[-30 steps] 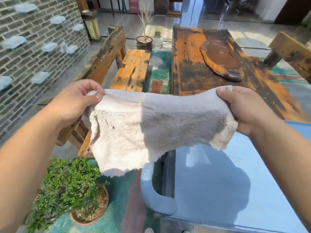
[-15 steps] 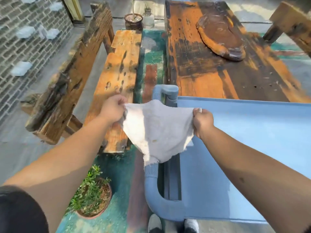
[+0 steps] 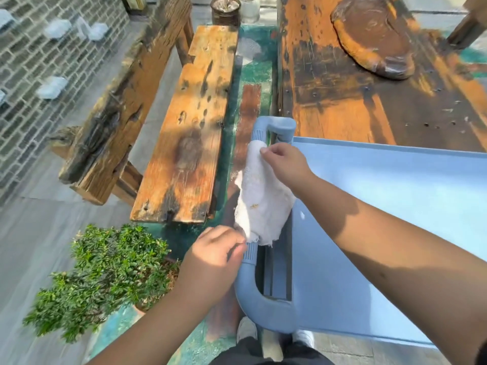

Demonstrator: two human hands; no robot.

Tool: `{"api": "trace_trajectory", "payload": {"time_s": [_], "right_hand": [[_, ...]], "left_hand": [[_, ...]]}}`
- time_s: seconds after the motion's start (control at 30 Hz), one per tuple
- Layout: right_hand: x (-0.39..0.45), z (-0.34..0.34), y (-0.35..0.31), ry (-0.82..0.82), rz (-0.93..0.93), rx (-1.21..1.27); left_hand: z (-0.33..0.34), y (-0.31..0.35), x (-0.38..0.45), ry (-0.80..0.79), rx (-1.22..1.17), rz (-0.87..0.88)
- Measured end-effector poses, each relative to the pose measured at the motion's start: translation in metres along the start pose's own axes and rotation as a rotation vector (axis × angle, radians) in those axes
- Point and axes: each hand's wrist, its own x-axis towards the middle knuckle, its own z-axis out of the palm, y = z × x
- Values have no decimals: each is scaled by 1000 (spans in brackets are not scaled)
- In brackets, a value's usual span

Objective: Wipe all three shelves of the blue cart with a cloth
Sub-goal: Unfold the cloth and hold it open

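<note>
Both hands, left hand (image 3: 214,248) and right hand (image 3: 283,163), pinch white cloth (image 3: 259,204) draped over blue cart (image 3: 395,206) handle (image 3: 257,291); top shelf looks unwiped, all 3 shelves apparently left.

We see both forearms bare, no sleeves reaching the wrists, no watch or rings on the left hand (image 3: 213,248) or right hand (image 3: 286,164). Below, dark black shorts (image 3: 263,351) and white shoes (image 3: 246,329) show.
</note>
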Motion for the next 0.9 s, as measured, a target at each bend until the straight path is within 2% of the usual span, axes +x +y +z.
{"api": "trace_trajectory", "payload": {"time_s": [0.2, 0.33, 0.43, 0.5, 0.6, 0.9], "right_hand": [[12, 6, -11, 110, 25, -116], [17, 3, -17, 36, -50, -347], [21, -1, -25, 54, -89, -365], [25, -6, -29, 116, -95, -254], [30, -10, -28, 147, -50, -94], [13, -9, -3, 79, 123, -216]], "left_hand": [[-5, 0, 9, -45, 236, 141], [-8, 6, 18, -149, 373, 198], [-16, 6, 14, -230, 325, 272], [-23, 3, 4, -295, 259, 321], [-28, -3, -11, -291, 239, 344], [-24, 12, -12, -269, 233, 312]]}}
